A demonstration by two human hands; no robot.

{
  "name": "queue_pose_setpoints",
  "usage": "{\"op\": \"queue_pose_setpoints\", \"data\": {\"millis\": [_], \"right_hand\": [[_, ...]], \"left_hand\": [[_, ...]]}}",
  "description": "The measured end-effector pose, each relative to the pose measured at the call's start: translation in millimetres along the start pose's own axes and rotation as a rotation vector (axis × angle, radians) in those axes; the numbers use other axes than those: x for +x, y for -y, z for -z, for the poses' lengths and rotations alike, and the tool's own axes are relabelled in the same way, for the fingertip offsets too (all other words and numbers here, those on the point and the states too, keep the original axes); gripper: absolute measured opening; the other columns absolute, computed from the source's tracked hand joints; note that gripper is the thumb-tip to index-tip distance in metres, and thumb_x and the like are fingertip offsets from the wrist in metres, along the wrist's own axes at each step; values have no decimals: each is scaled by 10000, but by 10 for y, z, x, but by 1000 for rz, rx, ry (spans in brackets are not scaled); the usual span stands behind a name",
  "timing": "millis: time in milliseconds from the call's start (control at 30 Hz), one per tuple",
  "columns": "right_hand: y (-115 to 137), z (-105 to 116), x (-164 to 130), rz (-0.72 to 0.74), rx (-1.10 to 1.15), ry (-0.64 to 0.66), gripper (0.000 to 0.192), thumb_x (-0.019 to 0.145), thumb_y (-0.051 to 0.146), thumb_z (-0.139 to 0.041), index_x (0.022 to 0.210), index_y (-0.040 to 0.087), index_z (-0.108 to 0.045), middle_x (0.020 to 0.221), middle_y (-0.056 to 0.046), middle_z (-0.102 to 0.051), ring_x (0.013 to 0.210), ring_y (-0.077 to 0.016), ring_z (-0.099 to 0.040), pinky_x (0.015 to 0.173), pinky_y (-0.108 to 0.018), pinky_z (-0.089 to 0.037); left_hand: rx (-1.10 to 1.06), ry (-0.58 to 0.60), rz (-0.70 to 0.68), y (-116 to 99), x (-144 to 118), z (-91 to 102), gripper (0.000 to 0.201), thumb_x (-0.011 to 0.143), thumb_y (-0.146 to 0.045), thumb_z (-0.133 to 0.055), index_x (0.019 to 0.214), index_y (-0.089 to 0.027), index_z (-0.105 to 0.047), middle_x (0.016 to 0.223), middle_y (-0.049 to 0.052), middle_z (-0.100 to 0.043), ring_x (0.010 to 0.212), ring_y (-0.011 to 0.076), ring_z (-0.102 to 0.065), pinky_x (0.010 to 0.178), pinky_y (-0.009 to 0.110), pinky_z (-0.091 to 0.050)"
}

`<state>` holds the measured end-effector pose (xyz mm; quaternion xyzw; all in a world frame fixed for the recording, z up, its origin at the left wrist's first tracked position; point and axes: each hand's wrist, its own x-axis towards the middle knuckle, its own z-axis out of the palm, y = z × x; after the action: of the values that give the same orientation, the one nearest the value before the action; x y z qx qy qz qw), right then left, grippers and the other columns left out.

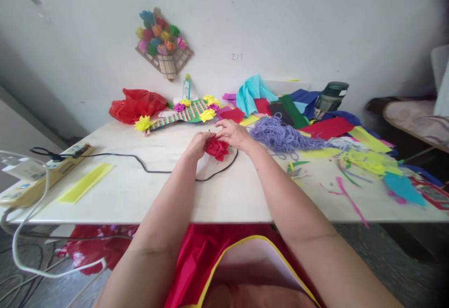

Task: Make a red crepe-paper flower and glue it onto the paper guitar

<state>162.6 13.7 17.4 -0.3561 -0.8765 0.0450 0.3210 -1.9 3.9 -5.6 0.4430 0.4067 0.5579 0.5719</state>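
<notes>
A crumpled red paper flower is between my two hands, just above the white table. My left hand closes on its left side, with some fingers hidden behind the petals. From the upper right, the bent fingers of my right hand pinch its top edge. Below the flower, a white piece shows beside my left wrist. Just behind my hands lies a green striped piece with a long neck, dressed with yellow and purple paper flowers.
Purple yarn and coloured paper sheets cover the right side, near a dark bottle. A black cable loops under my hands from a power strip. A yellow strip and red plastic bag lie left.
</notes>
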Motion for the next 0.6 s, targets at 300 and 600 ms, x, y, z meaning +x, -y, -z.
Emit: {"op": "queue_pose_setpoints", "data": {"millis": [300,600], "right_hand": [[-71,-45,38,-39,188,-128,101,776,161,-661,691,203,-696,1111,-59,-691,1072,-223,-608,945,-405,-472],[96,58,5,-186,830,-57,240,822,412,-647,758,192,-575,842,-47,-717,699,-148,-643,609,-266,-497]], "left_hand": [[-4,-35,33,-30,-12,-22,52,579,-171,-655,578,-124,-632,549,51,-637,497,144,-570,510,248,-407],[-35,-55,72,-2,34,17,102,604,-200,-631,657,-114,-641,562,48,-645,473,144,-575,475,243,-404]]}}
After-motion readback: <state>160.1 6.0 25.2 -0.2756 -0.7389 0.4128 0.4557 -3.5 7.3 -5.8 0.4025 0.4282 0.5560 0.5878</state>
